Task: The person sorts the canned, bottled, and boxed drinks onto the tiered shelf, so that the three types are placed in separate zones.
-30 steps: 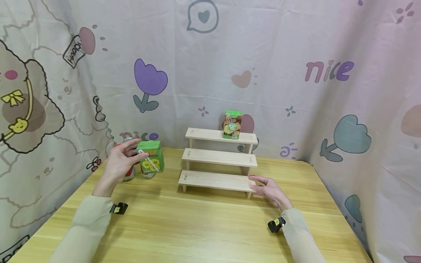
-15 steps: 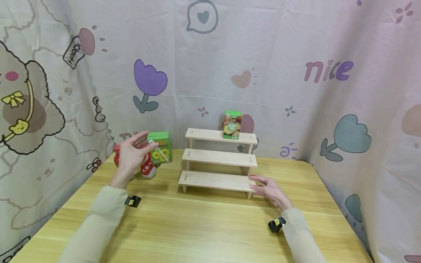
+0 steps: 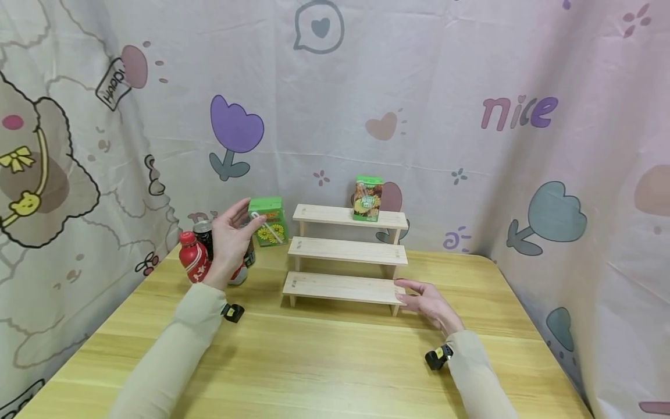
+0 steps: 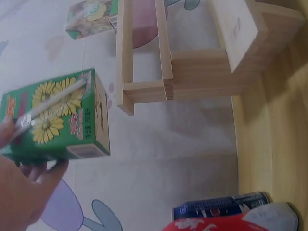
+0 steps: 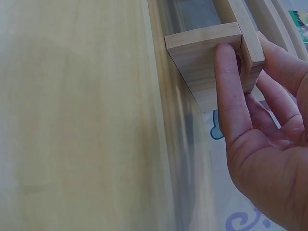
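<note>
My left hand [image 3: 230,241] holds a green drink carton [image 3: 271,228] with yellow flowers and a white straw on its front. The carton is raised off the table, left of a three-step wooden display shelf [image 3: 342,288]. In the left wrist view, thumb and fingers grip one end of the carton [image 4: 57,115], which lies sideways in that picture. My right hand [image 3: 429,305] pinches the right end of the lowest step; the right wrist view has its fingers around the board end and leg [image 5: 207,57]. A second green carton [image 3: 368,199] stands on the top step, right of centre.
Behind and beside my left forearm stand a red bottle [image 3: 193,257], a dark can [image 3: 204,235] and other drinks, partly hidden. A blue can [image 4: 211,207] shows low in the left wrist view. The wooden table [image 3: 324,361] ends at a patterned curtain [image 3: 324,105].
My left hand has carried the carton rightward and up, from in front of the drinks to near the shelf's upper left. The red bottle has come into fuller view. My right hand has stayed put.
</note>
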{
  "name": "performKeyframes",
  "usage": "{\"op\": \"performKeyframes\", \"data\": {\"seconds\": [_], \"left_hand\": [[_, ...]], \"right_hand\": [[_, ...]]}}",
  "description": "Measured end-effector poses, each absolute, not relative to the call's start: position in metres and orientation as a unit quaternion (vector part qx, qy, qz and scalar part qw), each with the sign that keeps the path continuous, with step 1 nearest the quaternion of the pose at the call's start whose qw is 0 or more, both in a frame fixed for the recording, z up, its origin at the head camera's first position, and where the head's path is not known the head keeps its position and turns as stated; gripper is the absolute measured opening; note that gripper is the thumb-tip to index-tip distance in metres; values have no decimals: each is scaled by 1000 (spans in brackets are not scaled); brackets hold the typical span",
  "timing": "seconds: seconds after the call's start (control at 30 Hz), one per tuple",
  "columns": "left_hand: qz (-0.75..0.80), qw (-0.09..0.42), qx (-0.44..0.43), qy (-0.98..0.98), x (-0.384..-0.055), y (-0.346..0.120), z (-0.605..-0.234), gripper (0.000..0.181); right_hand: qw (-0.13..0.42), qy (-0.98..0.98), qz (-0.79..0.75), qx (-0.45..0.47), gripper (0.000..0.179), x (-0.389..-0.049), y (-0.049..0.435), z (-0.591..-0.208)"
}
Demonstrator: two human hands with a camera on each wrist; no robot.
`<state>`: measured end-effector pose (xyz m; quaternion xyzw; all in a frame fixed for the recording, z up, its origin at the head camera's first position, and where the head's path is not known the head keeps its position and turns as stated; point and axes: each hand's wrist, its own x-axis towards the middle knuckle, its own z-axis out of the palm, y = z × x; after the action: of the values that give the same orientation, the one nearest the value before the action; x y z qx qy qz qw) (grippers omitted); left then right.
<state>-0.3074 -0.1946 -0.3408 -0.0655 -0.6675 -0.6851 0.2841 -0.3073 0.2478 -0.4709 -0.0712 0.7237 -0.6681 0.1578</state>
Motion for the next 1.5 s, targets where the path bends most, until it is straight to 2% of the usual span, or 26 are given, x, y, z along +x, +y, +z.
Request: {"op": "performKeyframes", "data": {"seconds": [0.2, 0.67, 1.5], "left_hand": [[-703, 256, -92, -657, -322, -183, -341, 54], [-702, 277, -101, -648, -350, -154, -344, 55], [-679, 270, -92, -677, -388, -117, -319, 56]], "right_hand": [[157, 728, -664, -69, 58, -306, 249, -470], [155, 725, -667, -74, 59, -305, 247, -473], [147, 723, -670, -77, 56, -305, 244, -470]]}}
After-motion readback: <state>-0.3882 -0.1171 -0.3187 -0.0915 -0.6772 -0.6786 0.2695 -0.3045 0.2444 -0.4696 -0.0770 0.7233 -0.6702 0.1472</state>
